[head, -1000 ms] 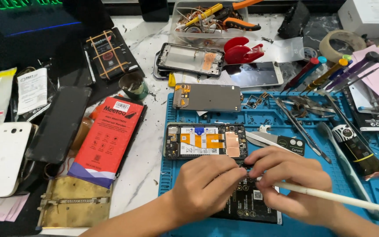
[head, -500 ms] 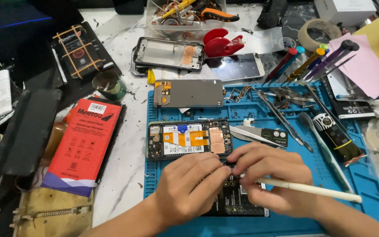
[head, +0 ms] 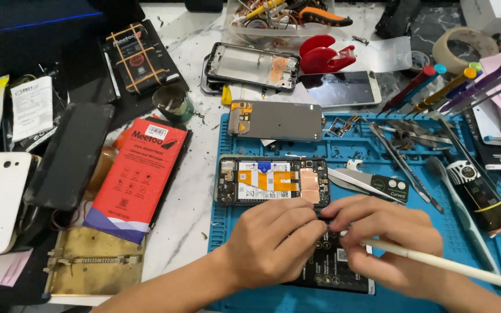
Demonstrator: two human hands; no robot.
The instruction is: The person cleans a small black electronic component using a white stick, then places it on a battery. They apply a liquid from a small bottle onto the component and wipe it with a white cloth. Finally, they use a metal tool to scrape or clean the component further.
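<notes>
Cluttered marble bench top [head: 195, 229] carries a blue silicone repair mat [head: 355, 142], and that mat is my landmark for everything else.

Nearest on the mat, my left hand [head: 273, 243] and my right hand [head: 387, 237] meet fingertip to fingertip over a black flat phone body with printed labels [head: 334, 269], pinching something too small to make out at its upper edge. My right hand also keeps a slim white stylus-like tool [head: 442, 264] tucked along the palm, its tip trailing toward the mat's right side. Both grips are narrow and closed.

Just beyond my fingers lies an opened black phone with orange flex cables and copper patches [head: 272, 181], close to touching the piece I work on. I judge a slip could drag a knuckle across those cables, or flick the tiny part into the debris scattered over the mat.

Room is tight: grey curved tweezers in a black sleeve [head: 369, 184] sit just beside my right hand. Further up the mat rests a grey rectangular display panel [head: 276, 120]. Off the mat's left edge lies a red and blue flat box [head: 134, 177], with bare marble between as my only open space.
</notes>
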